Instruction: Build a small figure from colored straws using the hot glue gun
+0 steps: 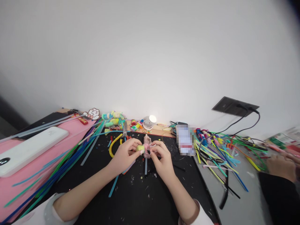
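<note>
- Head view: a small pink piece [147, 144] is held up between both hands, over the middle of a black mat [140, 203].
- By the left hand [126, 154], a yellow piece [140, 148] is pinched between thumb and fingers, right beside the pink piece.
- The fingertips of the right hand [163, 159] are brought near together at the pink piece's right side, by a small dark bit; whether anything is gripped there cannot be told.
- Pliers [125, 128] with yellow handles are seen beyond the left hand, the handles partly covered by it.
- A blue strip [113, 186] is laid on the mat below the left wrist.
- A lit lamp [150, 121] is set against the wall, behind the pink piece.
- A phone [186, 139] with a blurred screen is propped beyond the right hand.
- Long green and blue stems [58, 172] are spread at left, beside a white device [35, 150].
- At the far right, another person's hand [281, 167] is shown above a black sleeve [277, 193].
</note>
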{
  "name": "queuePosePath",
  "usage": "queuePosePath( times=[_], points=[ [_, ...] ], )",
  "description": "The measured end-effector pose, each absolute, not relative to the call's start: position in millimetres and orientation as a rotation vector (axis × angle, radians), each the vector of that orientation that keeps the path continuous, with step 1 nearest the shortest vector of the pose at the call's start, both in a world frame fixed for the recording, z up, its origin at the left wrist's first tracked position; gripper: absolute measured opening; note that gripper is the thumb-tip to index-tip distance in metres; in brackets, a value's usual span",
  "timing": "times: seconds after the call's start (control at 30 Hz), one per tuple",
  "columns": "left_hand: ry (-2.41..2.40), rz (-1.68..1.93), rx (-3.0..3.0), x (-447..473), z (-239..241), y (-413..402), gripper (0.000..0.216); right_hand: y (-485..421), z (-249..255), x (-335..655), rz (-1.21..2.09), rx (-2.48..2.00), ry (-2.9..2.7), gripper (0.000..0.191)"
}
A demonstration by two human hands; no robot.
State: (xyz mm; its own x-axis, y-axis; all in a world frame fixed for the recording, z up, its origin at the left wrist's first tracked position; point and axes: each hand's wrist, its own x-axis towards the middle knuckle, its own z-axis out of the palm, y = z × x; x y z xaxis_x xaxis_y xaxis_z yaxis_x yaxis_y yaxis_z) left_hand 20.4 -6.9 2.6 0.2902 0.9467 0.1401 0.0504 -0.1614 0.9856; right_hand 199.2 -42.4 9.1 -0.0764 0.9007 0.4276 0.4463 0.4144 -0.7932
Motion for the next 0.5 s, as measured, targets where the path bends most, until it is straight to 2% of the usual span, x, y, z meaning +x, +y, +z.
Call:
queuePosePath(
  times=[0.5],
  points=[
    [0.96, 1.044, 1.413, 19.9, 3.5, -7.0, 0.015, -41.0, 13.2, 198.7, 0.593, -1.188, -1.689, 0.011]
  ],
)
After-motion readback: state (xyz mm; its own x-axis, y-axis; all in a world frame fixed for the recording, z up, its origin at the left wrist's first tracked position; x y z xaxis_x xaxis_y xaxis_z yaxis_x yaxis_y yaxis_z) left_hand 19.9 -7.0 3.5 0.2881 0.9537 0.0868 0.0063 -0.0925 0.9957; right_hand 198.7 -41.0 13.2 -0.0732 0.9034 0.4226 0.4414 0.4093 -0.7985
